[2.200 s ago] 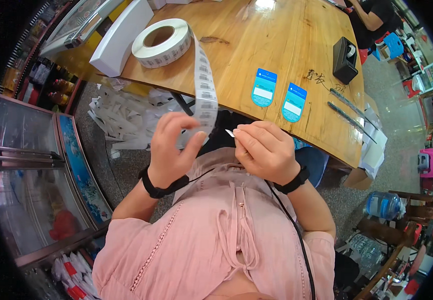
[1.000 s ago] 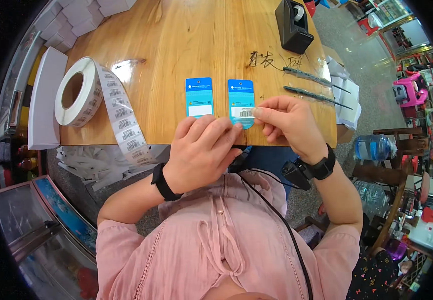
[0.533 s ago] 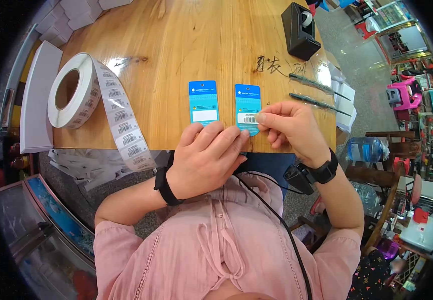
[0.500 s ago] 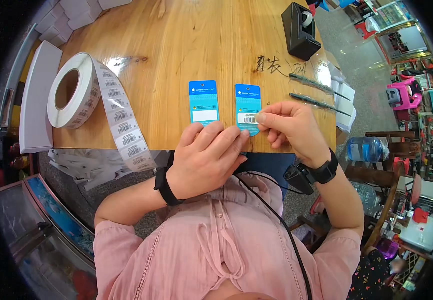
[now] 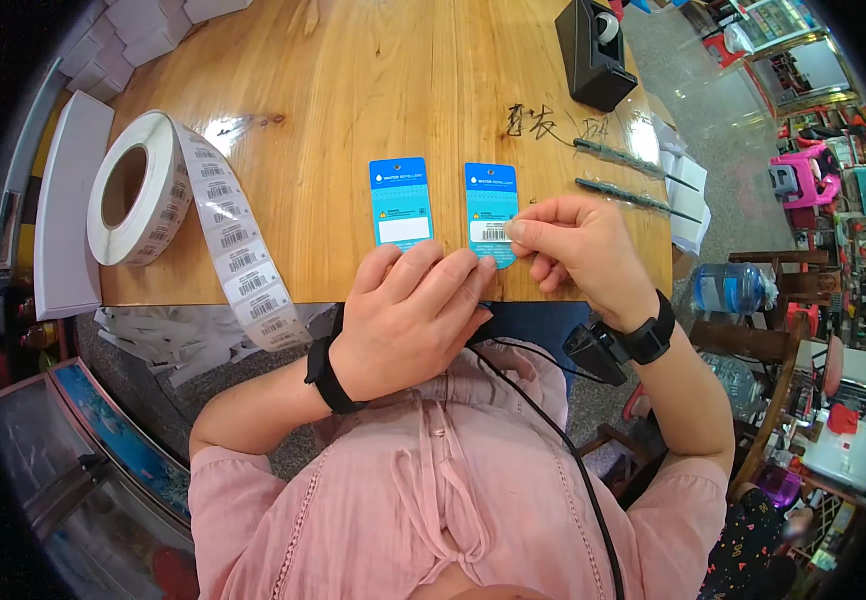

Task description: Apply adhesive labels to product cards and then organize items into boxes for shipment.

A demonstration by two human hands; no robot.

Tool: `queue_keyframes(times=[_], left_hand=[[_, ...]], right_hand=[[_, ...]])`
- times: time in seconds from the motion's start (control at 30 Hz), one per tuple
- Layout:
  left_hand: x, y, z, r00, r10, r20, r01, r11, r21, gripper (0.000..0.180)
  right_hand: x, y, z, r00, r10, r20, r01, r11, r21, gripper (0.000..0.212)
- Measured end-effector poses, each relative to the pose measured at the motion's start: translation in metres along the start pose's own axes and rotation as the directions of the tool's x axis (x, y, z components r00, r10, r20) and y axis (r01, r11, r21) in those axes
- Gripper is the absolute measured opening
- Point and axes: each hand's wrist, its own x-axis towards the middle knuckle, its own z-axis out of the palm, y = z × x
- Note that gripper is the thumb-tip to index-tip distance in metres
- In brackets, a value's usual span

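Two blue hang tags lie side by side near the table's front edge. On the right hang tag (image 5: 493,195), a small white barcode label (image 5: 490,232) sits over the lower part. My right hand (image 5: 585,250) pinches the right end of this label between thumb and forefinger. Across the bottoms of both tags rests my left hand (image 5: 408,320), back up, its fingers extended with the tips on the tags and table. The left hang tag (image 5: 399,192) shows a blank white panel. Whether the label is fully stuck down I cannot tell.
A roll of barcode labels (image 5: 102,228) stands at the left, its label strip (image 5: 238,237) trailing over the table edge. Beyond it is a long white box (image 5: 63,215). A black tape dispenser (image 5: 593,65) and two wrapped dark sticks (image 5: 643,195) lie at the right.
The view has shifted slightly. Both hands keep nearly the same places, and the right thumb and forefinger still pinch the label's right end.
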Motion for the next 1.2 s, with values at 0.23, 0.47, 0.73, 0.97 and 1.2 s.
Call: queue_keyframes(times=[0.23,0.47,0.73,0.97,1.2], left_hand=[[0.006,0.002,-0.005,0.999,-0.003,0.048,0.004,1.000,-0.016,0.049],[0.006,0.000,-0.008,0.994,-0.022,0.107,0.022,1.000,0.002,0.049],[0.002,-0.002,-0.031,0.995,-0.053,0.087,0.063,0.991,-0.120,0.054],[-0.054,-0.079,-0.133,0.734,-0.623,-0.270,0.647,0.762,0.002,0.050],[-0.075,-0.133,-0.134,0.777,-0.586,-0.231,0.628,0.689,0.362,0.051]], right_hand=[[0.001,0.001,0.003,0.999,-0.037,-0.038,0.036,0.999,-0.020,0.022],[-0.002,-0.001,-0.005,0.808,-0.587,-0.051,0.283,0.463,-0.840,0.037],[-0.030,0.054,-0.005,0.464,-0.810,0.358,0.678,0.066,-0.732,0.052],[-0.088,0.157,-0.108,0.283,-0.727,-0.626,0.411,0.681,-0.605,0.022],[-0.010,0.271,-0.174,0.406,-0.535,-0.741,0.163,0.840,-0.518,0.024]])
